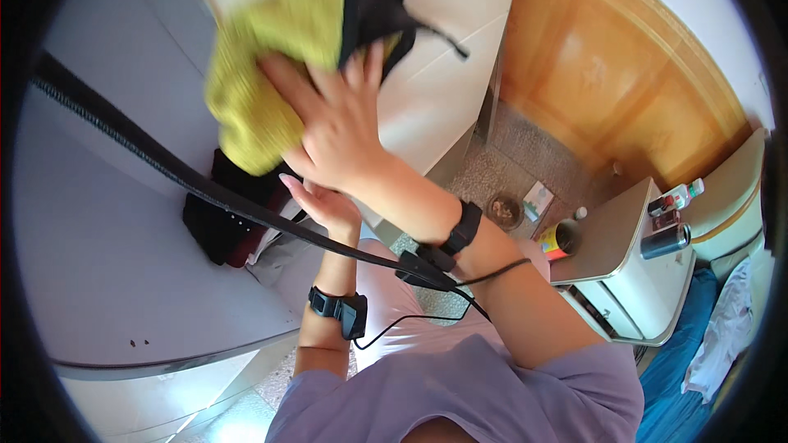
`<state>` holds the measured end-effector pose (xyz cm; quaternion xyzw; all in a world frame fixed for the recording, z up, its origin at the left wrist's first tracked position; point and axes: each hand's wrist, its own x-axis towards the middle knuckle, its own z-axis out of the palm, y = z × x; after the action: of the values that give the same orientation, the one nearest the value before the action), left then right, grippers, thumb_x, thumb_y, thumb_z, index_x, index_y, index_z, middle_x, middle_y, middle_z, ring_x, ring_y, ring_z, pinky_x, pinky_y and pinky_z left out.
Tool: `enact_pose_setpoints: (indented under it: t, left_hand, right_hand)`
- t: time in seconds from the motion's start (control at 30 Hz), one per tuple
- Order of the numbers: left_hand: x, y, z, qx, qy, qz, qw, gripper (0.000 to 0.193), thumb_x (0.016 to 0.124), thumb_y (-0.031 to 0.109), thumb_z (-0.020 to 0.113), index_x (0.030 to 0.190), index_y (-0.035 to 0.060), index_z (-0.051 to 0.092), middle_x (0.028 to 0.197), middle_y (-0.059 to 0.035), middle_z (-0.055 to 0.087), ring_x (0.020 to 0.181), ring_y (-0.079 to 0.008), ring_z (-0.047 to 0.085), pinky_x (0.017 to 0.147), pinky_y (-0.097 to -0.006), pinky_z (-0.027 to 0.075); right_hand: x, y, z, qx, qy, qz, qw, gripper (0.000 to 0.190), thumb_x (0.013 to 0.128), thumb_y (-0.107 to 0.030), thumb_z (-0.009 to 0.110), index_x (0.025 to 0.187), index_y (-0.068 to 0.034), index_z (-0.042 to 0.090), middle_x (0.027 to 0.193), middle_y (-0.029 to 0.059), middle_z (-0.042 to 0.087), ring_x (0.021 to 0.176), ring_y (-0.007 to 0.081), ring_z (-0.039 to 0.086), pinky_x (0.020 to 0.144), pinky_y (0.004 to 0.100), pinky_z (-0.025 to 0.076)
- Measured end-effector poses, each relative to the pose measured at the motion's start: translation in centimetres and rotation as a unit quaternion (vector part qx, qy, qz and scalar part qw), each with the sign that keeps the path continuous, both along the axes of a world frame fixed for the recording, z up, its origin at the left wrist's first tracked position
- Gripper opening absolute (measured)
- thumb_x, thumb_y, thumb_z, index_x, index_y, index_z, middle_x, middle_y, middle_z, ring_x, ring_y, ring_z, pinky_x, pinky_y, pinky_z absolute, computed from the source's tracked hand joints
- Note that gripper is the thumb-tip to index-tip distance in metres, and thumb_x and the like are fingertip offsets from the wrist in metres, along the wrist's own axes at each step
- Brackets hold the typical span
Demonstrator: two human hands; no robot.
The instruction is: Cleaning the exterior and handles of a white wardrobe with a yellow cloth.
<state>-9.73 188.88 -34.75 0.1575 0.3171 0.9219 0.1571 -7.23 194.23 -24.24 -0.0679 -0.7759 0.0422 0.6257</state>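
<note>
My right hand [341, 123] grips a yellow-green cloth item with black trim and a thin black cord [277, 31], possibly a garment or bag. Motion blurs the cloth, and it hangs in front of a cream panel [431, 92]. Just below, my left hand [329, 206] is turned palm up, thumb out, with nothing visible in it. Its other fingers are partly hidden behind my right hand. Dark folded clothes [215, 227] lie to the left, inside a pale grey cabinet [123, 246].
A black cable [184, 178] crosses the view to the devices on my wrists. At right stands a bedside cabinet [600, 234] with a dark cylinder [665, 241] and a bottle [683, 194]. A glass bowl [505, 210] sits on the floor near a wooden door [591, 61].
</note>
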Motion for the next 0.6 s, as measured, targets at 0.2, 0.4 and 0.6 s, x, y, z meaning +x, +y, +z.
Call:
enact_pose_setpoints:
  t: [0.2,0.4,0.6]
  left_hand:
    - [-0.6,-1.1,-0.3,-0.055,0.01,-0.086,0.995,0.081,0.086,0.066,0.028,0.123,-0.0046,0.046,0.123,-0.013,0.05,0.115,-0.0234,0.046,0.1,-0.036,0.032]
    - [-2.6,-1.5,-2.2,0.111,0.002,-0.332,0.937,0.079,0.088,0.062,0.027,0.125,-0.0053,0.043,0.125,-0.0138,0.048,0.117,-0.0242,0.044,0.101,-0.0365,0.032]
    - [0.4,0.9,-2.0,-0.042,-0.057,-0.047,0.996,0.072,0.091,0.057,0.029,0.127,-0.005,0.04,0.128,-0.0141,0.045,0.117,-0.0241,0.043,0.102,-0.0366,0.031]
  right_hand:
    - [3.6,-0.2,-14.6,-0.105,-0.055,0.038,0.992,0.041,0.06,-0.025,0.069,0.099,-0.014,0.067,0.122,0.01,0.051,0.117,0.0326,0.041,0.099,0.0574,0.023]
    - [3.7,-0.8,-13.6,-0.061,-0.028,0.087,0.994,0.045,0.051,-0.023,0.072,0.095,-0.017,0.066,0.115,0.0044,0.053,0.117,0.0292,0.043,0.1,0.0595,0.025]
    - [2.6,2.5,-13.6,0.078,0.007,0.128,0.989,0.036,0.066,-0.028,0.066,0.099,-0.015,0.063,0.116,0.0061,0.053,0.116,0.0327,0.045,0.096,0.0608,0.028]
